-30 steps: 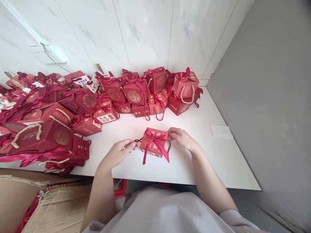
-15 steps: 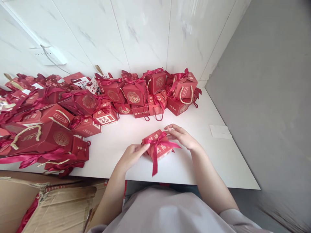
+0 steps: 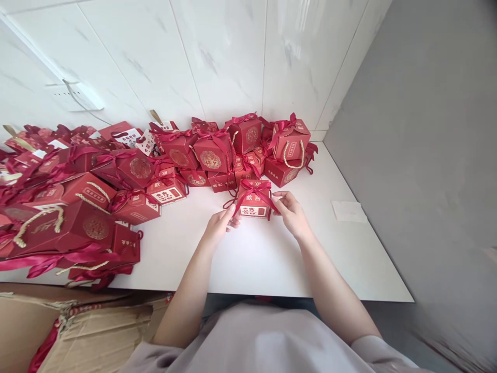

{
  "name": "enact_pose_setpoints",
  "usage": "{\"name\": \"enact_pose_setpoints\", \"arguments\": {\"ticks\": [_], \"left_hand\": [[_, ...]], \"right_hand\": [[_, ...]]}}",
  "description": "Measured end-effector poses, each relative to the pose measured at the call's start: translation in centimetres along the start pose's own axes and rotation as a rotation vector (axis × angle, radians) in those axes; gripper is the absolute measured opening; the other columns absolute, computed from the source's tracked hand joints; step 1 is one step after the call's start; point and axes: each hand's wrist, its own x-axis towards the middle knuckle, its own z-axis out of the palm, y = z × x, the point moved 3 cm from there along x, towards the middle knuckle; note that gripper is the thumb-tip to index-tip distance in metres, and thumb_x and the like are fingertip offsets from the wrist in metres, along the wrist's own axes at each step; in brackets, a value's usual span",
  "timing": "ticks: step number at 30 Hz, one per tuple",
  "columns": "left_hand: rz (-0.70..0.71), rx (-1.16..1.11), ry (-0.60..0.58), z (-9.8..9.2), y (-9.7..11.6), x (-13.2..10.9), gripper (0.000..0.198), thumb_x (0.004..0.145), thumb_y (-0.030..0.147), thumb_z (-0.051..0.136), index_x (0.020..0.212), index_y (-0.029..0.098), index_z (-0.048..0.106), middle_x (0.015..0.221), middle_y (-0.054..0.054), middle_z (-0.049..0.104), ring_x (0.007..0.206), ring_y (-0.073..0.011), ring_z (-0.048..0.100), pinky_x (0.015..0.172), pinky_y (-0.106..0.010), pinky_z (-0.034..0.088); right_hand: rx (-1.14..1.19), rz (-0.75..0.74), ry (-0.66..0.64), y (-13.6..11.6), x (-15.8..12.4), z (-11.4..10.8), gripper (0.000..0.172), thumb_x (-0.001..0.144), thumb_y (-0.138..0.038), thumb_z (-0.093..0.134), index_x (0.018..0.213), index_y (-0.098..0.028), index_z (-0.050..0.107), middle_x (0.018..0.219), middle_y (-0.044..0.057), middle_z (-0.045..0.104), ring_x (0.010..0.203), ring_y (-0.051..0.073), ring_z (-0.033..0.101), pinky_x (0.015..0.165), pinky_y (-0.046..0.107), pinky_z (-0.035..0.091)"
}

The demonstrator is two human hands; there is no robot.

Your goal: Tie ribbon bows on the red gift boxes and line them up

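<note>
A red gift box [image 3: 253, 198] with gold characters and a white double-happiness panel stands upright on the white table. A dark red ribbon [image 3: 254, 190] is tied in a bow on top, its tails hanging down the front and sides. At the box's left front corner, my left hand [image 3: 220, 226] pinches a ribbon tail between thumb and fingers. My right hand [image 3: 292, 213] is closed on the tail at the right side, with thumb and forefinger together. The fingertips partly hide both ribbon ends.
Behind the box, several similar red boxes [image 3: 213, 155] are stacked against the tiled wall. A larger pile of boxes [image 3: 95, 228] covers the table's left side. A white paper [image 3: 348, 211] lies at right, beside the grey wall. Below left stands an open cardboard carton [image 3: 103, 336].
The gift box has moved away from my body toward the stacked boxes and turned, so its white panel faces me. Both hands have moved forward with it; the right fingers have closed in.
</note>
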Motion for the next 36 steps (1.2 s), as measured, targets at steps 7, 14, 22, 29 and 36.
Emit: {"name": "enact_pose_setpoints", "arguments": {"ticks": [7,14,22,29,36], "left_hand": [[0.223,0.035,0.027,-0.4,0.8,0.1,0.045,0.083,0.06,0.058,0.074,0.017,0.07,0.08,-0.006,0.071,0.083,-0.0209,0.064,0.078,-0.03,0.046],[0.242,0.231,-0.062,-2.0,-0.3,-0.3,0.045,0.086,0.058,0.054,0.073,0.017,0.068,0.08,-0.005,0.07,0.087,-0.0224,0.065,0.085,-0.031,0.046],[0.217,0.504,-0.325,-5.5,0.1,0.9,0.062,0.064,0.051,0.08,0.115,0.019,0.066,0.12,-0.009,0.067,0.111,-0.0292,0.062,0.093,-0.038,0.049],[0.45,0.37,-0.446,-2.8,0.7,4.6,0.103,0.053,0.036,0.09,0.143,0.017,0.044,0.146,-0.019,0.048,0.133,-0.0358,0.048,0.111,-0.049,0.039],[0.463,0.105,-0.401,0.1,-1.6,4.6,0.082,0.076,0.045,0.076,0.145,0.019,0.04,0.14,-0.015,0.055,0.131,-0.0326,0.051,0.111,-0.048,0.041]], "right_hand": [[0.137,-0.067,-0.083,-2.2,-0.5,-0.5,0.036,0.078,-0.044,0.069,0.104,-0.024,0.054,0.07,-0.004,0.054,0.065,0.015,0.054,0.069,0.032,0.047],[-0.035,0.042,-0.241,-0.6,-0.1,-1.0,0.036,0.08,-0.034,0.06,0.112,-0.022,0.05,0.072,-0.004,0.056,0.07,0.017,0.058,0.073,0.035,0.049],[-0.103,-0.028,-0.486,-1.2,-1.1,-1.0,0.109,0.068,-0.025,0.08,0.155,-0.038,0.014,0.159,0.008,0.03,0.142,0.027,0.035,0.109,0.046,0.04],[-0.256,-0.251,-0.486,0.3,-0.7,0.4,0.134,0.064,-0.036,0.088,0.156,-0.035,-0.008,0.163,0.011,0.021,0.147,0.033,0.028,0.117,0.057,0.026],[-0.171,-0.27,-0.362,1.2,0.2,1.9,0.106,0.08,-0.05,0.073,0.158,-0.028,0.006,0.163,0.009,0.024,0.147,0.029,0.031,0.121,0.049,0.025]]}}
